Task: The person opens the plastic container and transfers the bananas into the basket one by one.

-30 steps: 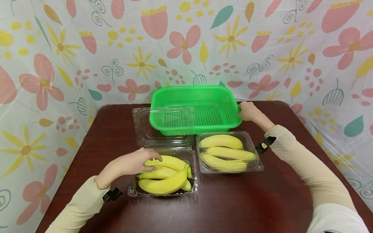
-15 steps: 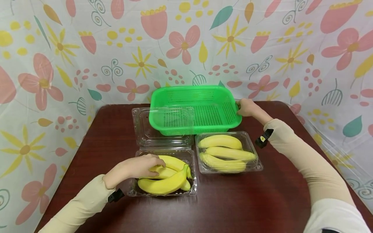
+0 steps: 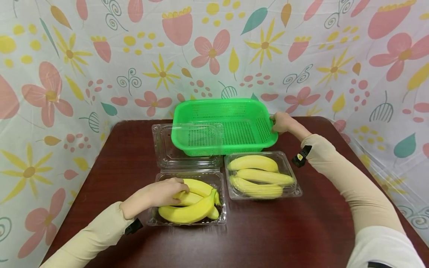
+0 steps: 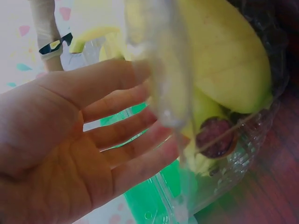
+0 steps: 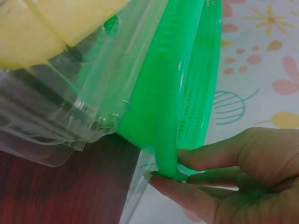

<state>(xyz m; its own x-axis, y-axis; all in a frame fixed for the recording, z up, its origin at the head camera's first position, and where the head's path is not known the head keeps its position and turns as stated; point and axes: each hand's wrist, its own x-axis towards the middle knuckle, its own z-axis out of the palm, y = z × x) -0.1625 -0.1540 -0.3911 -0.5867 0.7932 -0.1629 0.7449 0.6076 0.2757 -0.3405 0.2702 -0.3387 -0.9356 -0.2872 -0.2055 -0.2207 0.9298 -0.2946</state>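
Note:
In the head view, my left hand (image 3: 164, 191) reaches over the left side of an open clear plastic clamshell box (image 3: 222, 219). Its fingers curl over the far side of the middle banana (image 3: 190, 198), thumb on the near side. A far banana (image 3: 202, 187) and a front banana (image 3: 187, 215) lie beside it. The left wrist view shows a dark banana tip (image 4: 215, 137) beyond the fingers, with fingertips partly hidden by blurred clear plastic. My right hand (image 3: 283, 123) pinches the right rim of a green plastic basket (image 3: 248, 149), thumb and fingers on the rim (image 5: 169, 154).
A second clear box (image 3: 239, 195), lid down, holds several bananas (image 3: 256, 162) in front of the basket. The open box's raised lid (image 3: 167, 163) overlaps the basket's left front. Under everything is a dark red-brown table (image 3: 285, 234); a flowered curtain (image 3: 134, 56) hangs behind.
My left hand has moved right and down onto the bananas, its fingers closing over the middle one. My right hand has shifted slightly on the basket's rim. Boxes and basket stay put.

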